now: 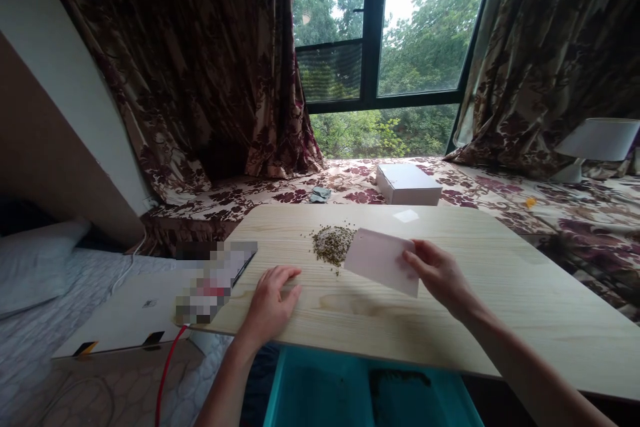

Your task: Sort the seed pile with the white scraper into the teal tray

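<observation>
My right hand (437, 270) grips the right edge of a thin, pale, translucent sheet (380, 260), thumb on the near face. The sheet is tilted, and its left edge reaches the right side of a pile of small greenish-brown grains (333, 243), mixed with whitish bits. A few grains lie scattered around the pile on the light wooden table (320, 310). My left hand (274, 297) rests on the table to the near left of the pile, fingers stretched out and apart, holding nothing.
Below the table's front edge sits a turquoise two-compartment bin (325, 387), with dark residue in its right part. A blurred-out object (215, 283) lies at the table's left edge, above a large carton (125, 310). Behind the table are a white box (410, 183) and a lamp (597, 140).
</observation>
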Action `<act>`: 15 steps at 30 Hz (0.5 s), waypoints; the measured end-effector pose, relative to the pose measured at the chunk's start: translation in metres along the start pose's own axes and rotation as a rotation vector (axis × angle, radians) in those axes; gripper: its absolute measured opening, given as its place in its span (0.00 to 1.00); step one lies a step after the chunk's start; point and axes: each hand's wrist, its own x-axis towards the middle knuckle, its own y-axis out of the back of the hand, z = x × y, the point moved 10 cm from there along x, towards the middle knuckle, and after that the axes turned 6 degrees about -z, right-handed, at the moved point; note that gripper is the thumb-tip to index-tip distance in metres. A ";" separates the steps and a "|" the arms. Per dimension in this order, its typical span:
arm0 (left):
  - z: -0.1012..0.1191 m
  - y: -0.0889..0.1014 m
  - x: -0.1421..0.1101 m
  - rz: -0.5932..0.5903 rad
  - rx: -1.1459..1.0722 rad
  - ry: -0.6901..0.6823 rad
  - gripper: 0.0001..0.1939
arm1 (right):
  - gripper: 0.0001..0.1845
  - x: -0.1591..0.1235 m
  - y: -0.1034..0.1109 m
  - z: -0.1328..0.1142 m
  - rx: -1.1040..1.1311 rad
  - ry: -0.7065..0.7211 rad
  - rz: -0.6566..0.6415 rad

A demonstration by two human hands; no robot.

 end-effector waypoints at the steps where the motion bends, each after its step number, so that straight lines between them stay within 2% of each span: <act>1: -0.001 0.000 0.000 -0.001 0.001 0.004 0.14 | 0.16 0.006 0.003 0.003 -0.002 -0.001 0.019; 5: -0.001 0.000 -0.001 0.003 0.001 0.007 0.13 | 0.15 0.016 -0.001 0.013 -0.014 0.005 0.009; 15: 0.000 0.000 -0.001 0.004 0.000 0.000 0.13 | 0.12 0.016 -0.012 0.015 -0.020 -0.053 -0.016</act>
